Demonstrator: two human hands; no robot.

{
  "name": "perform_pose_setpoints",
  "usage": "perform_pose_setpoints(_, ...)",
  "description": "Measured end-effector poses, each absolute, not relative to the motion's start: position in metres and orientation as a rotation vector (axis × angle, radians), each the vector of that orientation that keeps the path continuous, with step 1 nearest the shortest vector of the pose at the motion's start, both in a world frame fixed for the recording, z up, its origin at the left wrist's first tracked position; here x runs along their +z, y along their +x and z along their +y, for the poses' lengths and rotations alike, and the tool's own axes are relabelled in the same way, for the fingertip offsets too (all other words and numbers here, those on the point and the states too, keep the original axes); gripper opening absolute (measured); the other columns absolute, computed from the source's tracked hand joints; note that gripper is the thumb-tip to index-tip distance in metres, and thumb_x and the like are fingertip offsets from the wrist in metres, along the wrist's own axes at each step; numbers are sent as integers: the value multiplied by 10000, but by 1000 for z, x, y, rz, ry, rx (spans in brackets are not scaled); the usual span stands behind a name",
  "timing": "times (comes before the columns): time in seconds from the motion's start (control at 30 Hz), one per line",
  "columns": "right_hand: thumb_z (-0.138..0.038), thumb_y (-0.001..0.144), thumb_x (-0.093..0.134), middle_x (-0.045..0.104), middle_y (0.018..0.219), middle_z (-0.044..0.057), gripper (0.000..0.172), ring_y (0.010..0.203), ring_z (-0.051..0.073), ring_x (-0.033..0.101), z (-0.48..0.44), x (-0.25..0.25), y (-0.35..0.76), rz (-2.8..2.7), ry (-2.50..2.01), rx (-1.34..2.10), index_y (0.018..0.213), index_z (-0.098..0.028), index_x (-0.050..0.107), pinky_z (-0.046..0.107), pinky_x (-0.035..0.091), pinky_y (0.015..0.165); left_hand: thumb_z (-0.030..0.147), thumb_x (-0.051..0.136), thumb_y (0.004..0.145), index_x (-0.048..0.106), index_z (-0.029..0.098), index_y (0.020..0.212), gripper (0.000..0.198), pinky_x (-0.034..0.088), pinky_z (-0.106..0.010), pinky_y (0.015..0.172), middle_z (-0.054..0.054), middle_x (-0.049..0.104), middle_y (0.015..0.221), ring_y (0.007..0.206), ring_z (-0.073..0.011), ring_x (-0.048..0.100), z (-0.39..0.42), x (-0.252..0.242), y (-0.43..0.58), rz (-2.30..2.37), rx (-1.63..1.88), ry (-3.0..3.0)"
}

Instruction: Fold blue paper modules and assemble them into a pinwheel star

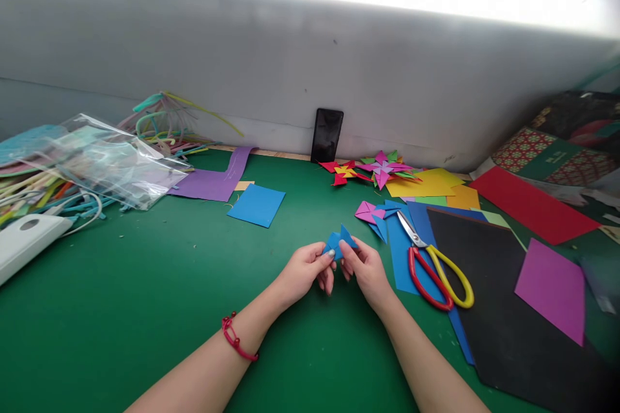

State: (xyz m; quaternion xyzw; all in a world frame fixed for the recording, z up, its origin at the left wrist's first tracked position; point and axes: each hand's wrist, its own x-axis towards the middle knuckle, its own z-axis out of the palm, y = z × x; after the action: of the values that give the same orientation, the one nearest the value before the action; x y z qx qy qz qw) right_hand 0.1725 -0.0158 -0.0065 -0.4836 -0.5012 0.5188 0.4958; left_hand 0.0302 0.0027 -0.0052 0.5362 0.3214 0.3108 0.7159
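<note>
A small folded piece of blue paper [334,242] is pinched between both hands, above the middle of the green table [159,310]. My left hand [307,271] grips its left side, thumb on top; my right hand [365,268] grips its right side, with one blue point sticking up between them. The fingers beneath the paper are partly hidden. A flat blue paper square [256,205] lies beyond my left hand. Just past my right hand rests a pink and blue folded paper piece [371,213]. Scissors [431,264] with one red and one yellow handle lie to its right, blades pointing away.
Folded paper stars [382,169] lie at the back, beside a dark phone [327,135] leaning on the wall. Coloured sheets and a black sheet [489,297] cover the right. On the left are a clear plastic bag [121,168], a white device [31,242] and purple paper [208,184].
</note>
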Motion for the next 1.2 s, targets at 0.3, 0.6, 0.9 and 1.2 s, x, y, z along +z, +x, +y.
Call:
perform_pose_setpoints(0.3,-368,782,553,443,485,-50,253,372,62,351,-16,-5,172,-1220,-1153,1252,641,-170,480,205,272,365,358,452,826,481,142,720,241,376,-185,448,26,543,427,382,-90,504,2,1,30,704,673,1209)
perform_pose_setpoints(0.6,-368,775,559,385,417,-70,286,359,65,339,-19,0,173,-1232,-1126,1337,592,-175,455,206,243,366,386,487,794,541,109,662,311,420,-222,543,-43,626,594,460,-114,572,1,7,24,613,550,1187)
perform_pose_setpoints(0.9,-371,776,558,373,403,-77,280,350,67,345,-20,0,173,-1228,-1103,1403,602,-176,457,205,246,364,343,487,802,568,111,673,278,440,-311,723,-32,609,495,570,-172,610,-1,8,21,551,596,1223)
perform_pose_setpoints(1.2,-376,762,575,343,394,-89,283,330,53,312,-17,-5,172,-1107,-1099,1395,603,-171,464,197,217,346,424,438,815,545,121,586,394,442,-252,584,-11,575,437,406,-119,543,-4,7,28,603,548,1197)
